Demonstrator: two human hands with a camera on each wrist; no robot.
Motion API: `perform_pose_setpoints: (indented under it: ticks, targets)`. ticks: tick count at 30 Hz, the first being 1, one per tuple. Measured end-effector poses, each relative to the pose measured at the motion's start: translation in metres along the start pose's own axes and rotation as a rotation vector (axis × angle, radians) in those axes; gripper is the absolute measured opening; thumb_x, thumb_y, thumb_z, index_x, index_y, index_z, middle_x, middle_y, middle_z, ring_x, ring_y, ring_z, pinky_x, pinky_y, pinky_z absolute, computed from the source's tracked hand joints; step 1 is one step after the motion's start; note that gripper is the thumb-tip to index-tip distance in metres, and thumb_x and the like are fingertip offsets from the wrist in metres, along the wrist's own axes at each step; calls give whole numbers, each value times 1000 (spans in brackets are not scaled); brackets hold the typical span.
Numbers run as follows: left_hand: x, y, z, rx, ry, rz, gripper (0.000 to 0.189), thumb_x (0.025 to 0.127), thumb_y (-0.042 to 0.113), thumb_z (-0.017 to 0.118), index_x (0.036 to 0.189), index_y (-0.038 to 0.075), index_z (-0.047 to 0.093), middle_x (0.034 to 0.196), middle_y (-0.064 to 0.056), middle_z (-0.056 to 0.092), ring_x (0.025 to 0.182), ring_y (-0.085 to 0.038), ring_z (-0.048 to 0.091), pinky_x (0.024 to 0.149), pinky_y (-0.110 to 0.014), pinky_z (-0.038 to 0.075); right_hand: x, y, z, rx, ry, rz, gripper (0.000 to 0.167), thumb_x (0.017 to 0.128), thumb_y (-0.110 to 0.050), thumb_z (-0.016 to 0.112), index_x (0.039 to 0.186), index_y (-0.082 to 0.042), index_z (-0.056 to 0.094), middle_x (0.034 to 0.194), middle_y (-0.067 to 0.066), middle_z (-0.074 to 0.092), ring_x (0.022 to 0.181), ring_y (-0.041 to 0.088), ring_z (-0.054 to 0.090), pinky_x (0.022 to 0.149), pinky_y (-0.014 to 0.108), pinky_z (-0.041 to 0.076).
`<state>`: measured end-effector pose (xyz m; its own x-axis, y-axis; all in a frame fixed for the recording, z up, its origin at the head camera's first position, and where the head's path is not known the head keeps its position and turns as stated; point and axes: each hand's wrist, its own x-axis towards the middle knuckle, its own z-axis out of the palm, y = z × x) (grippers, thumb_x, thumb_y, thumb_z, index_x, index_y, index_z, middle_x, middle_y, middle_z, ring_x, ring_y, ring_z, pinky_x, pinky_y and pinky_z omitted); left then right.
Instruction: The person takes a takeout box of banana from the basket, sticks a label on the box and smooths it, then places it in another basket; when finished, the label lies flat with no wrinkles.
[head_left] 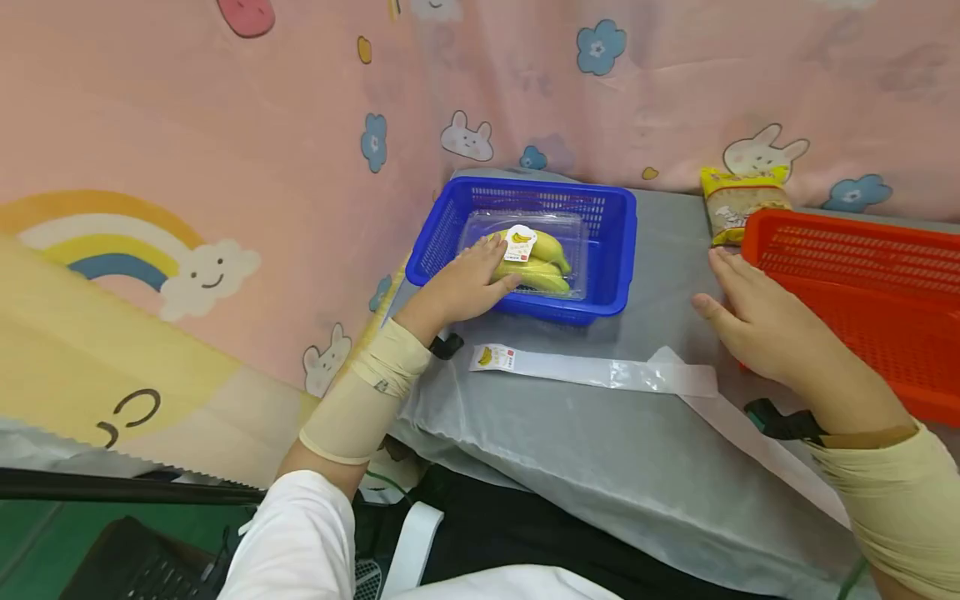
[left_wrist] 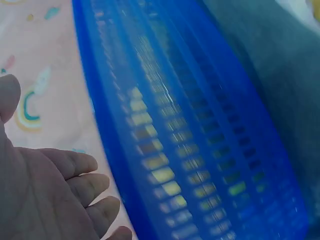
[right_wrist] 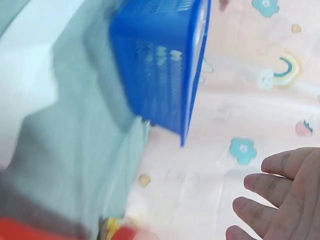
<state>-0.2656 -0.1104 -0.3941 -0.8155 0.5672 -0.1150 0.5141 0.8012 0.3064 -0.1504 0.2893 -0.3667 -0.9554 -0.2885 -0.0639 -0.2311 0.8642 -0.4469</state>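
Boxed bananas (head_left: 536, 273), one clear pack with a white label (head_left: 520, 243): inside the blue basket (head_left: 628, 258), at the far left corner of the grey-covered table (head_left: 540, 425). Left hand (head_left: 467, 279): over the basket's left part, fingers extended, gripping nothing; contact with the pack cannot be told. Right hand (head_left: 765, 325): well apart from the left, fingers straight, holding nothing, near the red basket (head_left: 885, 333) on the right. Label strip (head_left: 585, 371): toward the front edge. Yellow packet (head_left: 742, 208): at the far edge.
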Motion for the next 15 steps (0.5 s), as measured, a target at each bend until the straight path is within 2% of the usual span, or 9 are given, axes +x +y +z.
perform_pose_setpoints:
  ticks: [4,7,11,15]
  targets:
    - [6,-14,-3,3,4,-52,89,111,66,29,170,1,15,177,-19,10,163,-32,7,131,-44,8,23,-18,3,56,-21,-27,83,114,-52,38,169,1,6,175,27,5,160,49,4,123,70,7]
    - [9,-23,-6,-41,-12,-95,92,109,68,31,170,1,12,177,-17,6,163,-32,4,130,-42,7,42,-32,7,80,-39,-39,84,114,-54,36,169,0,5,175,25,3,160,48,1,124,69,6]
    - [12,-32,-10,-108,-20,-154,94,109,67,37,170,1,10,178,-17,3,163,-33,2,130,-44,7,69,-50,19,123,-65,-25,89,112,-61,32,169,0,3,176,24,2,160,47,0,124,68,6]
    - [15,-41,-12,-135,-28,-199,95,110,65,40,169,-3,9,177,-23,4,163,-35,4,130,-47,9,97,-65,35,172,-98,-5,93,110,-67,26,169,2,4,175,26,3,160,46,3,125,66,8]
